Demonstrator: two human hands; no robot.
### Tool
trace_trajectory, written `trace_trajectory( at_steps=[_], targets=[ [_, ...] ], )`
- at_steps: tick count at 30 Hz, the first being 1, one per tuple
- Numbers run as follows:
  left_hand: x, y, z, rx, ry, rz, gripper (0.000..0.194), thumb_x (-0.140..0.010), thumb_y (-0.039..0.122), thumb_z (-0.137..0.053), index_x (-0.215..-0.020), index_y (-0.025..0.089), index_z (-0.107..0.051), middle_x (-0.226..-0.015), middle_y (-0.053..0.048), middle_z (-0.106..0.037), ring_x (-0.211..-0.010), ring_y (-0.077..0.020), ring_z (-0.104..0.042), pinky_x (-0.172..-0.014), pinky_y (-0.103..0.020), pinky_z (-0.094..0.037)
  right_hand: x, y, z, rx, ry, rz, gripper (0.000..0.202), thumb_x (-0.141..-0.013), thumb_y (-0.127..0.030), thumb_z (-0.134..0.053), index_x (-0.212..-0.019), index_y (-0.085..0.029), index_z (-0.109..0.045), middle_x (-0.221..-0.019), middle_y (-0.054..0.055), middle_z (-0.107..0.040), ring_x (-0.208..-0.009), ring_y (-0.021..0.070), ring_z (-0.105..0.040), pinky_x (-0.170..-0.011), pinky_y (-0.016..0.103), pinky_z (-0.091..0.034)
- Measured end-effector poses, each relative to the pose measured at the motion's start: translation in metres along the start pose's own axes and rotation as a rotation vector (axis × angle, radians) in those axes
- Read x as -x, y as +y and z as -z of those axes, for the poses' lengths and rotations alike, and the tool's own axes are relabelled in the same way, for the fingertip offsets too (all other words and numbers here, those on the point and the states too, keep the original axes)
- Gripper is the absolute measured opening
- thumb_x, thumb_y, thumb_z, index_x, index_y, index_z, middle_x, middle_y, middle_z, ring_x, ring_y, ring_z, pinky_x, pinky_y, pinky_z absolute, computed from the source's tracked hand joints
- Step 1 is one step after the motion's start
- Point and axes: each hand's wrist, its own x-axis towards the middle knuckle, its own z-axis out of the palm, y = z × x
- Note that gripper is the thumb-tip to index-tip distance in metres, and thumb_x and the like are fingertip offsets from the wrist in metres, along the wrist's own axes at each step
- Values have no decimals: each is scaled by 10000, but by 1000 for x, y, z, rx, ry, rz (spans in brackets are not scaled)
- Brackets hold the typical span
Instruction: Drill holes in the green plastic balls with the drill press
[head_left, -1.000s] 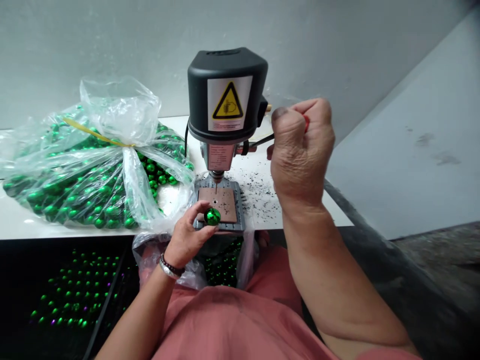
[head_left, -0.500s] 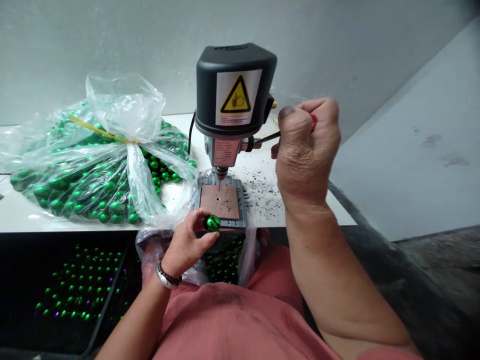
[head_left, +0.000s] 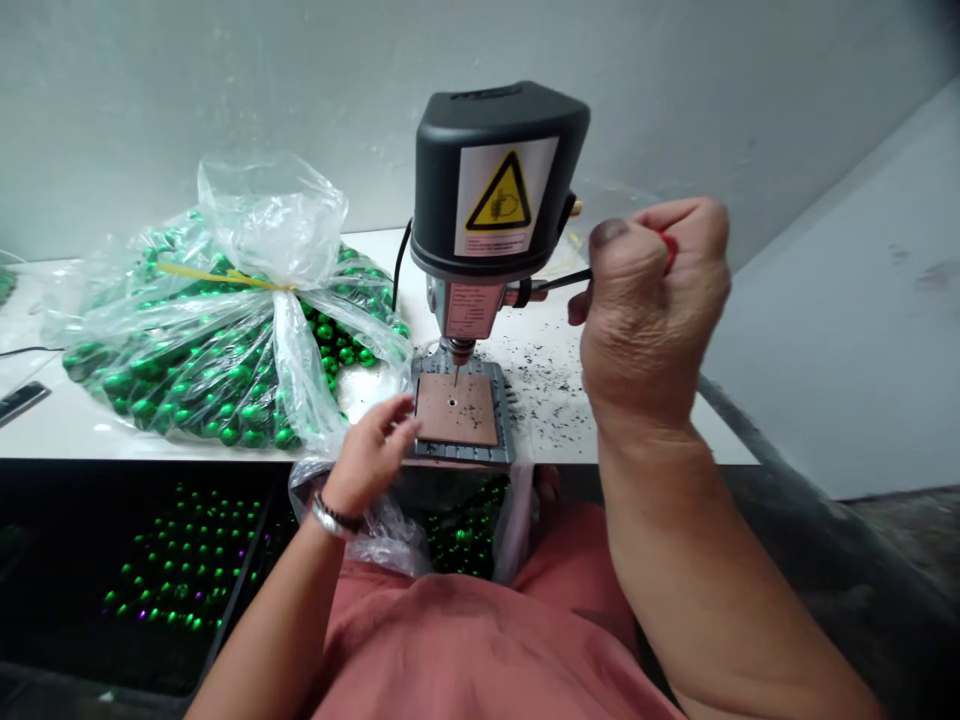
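Note:
A small drill press [head_left: 499,185] with a black cover and a warning label stands on the table. My right hand [head_left: 652,310] is closed round its feed lever [head_left: 566,280], and a bit of red shows between the fingers. The thin drill bit [head_left: 457,376] points down at a brown square board [head_left: 472,425] with a small hole. My left hand [head_left: 379,445] is beside the board's left edge, fingers apart, with no ball visible in it. Below the press, shiny green balls [head_left: 463,540] lie in an open plastic bag [head_left: 382,540] at my lap.
A large tied plastic bag of green balls [head_left: 187,350] fills the left of the white table [head_left: 360,395]. Dark shavings [head_left: 551,390] lie scattered right of the press. A black tray [head_left: 75,590] of green balls is lower left; a phone-like object [head_left: 24,402] lies at far left.
The green ball that was in my left hand is out of it, and that hand has opened. My right hand stays on the lever. The view has shifted slightly.

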Motion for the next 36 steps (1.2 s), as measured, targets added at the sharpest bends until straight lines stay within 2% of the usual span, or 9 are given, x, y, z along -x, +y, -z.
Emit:
trace_trajectory(
  at_steps=[5,10,13,16,19,23,27,31,36],
  targets=[
    [-87,-34,27,-456,242,215,446,-782,206,-449,-1202,63,-499,-1239,-191,-527,-1186,-279,-454,-1010,-402,-333,-1,-6,0,34,55,-80,164,-804,-331,-471,-766,-177,-429,-649,-51,-431,-586,44,-458,-588,208,-414],
    [-124,-57,55,-646,390,412,652,-759,433,-482,-1319,115,-379,-1344,-236,-376,-1203,-399,-392,-938,-531,-342,0,-6,2,91,55,-148,209,-786,-399,-475,-778,-192,-450,-639,-51,-435,-539,51,-444,-518,210,-380],
    [-122,-65,57,-623,286,454,764,-747,541,-460,-1370,131,-294,-1286,-269,-421,-1156,-409,-441,-920,-544,-340,0,-4,2,97,52,-148,199,-786,-398,-479,-788,-200,-457,-635,-51,-437,-525,49,-437,-504,208,-371],
    [-114,-66,47,-542,234,400,716,-774,558,-410,-1368,171,-304,-1278,-259,-426,-1151,-384,-460,-921,-513,-356,1,-5,2,68,66,-143,176,-783,-371,-480,-768,-199,-448,-636,-54,-439,-514,43,-418,-493,204,-362],
    [-103,-62,31,-512,187,342,659,-783,537,-418,-1345,199,-348,-1343,-224,-354,-1216,-357,-402,-949,-481,-354,2,-6,1,43,73,-133,161,-781,-346,-478,-751,-193,-438,-637,-60,-437,-500,34,-406,-483,201,-356],
    [-88,-52,20,-530,79,200,704,-758,543,-471,-1351,186,-346,-1298,-184,-408,-1293,-337,-284,-1007,-443,-308,4,-7,0,37,71,-124,175,-779,-357,-477,-748,-190,-436,-624,-63,-422,-479,28,-393,-465,203,-349],
    [-68,-40,16,-582,128,127,648,-778,516,-462,-1332,189,-383,-1311,-190,-364,-1302,-339,-255,-1002,-433,-316,5,-6,1,33,75,-125,144,-775,-327,-474,-752,-190,-435,-659,-58,-436,-491,26,-412,-471,206,-361],
    [-58,-33,7,-700,93,64,535,-797,415,-468,-1291,214,-433,-1178,-184,-491,-1186,-327,-417,-930,-448,-374,6,-6,1,26,67,-123,146,-776,-335,-473,-762,-195,-436,-676,-56,-444,-506,27,-420,-494,209,-379],
    [-68,-44,0,-699,109,6,456,-783,280,-471,-1227,183,-484,-1033,-134,-606,-987,-281,-554,-884,-399,-398,7,-5,1,34,73,-141,182,-773,-376,-475,-772,-196,-443,-698,-54,-453,-533,29,-428,-499,200,-379]
  ],
)
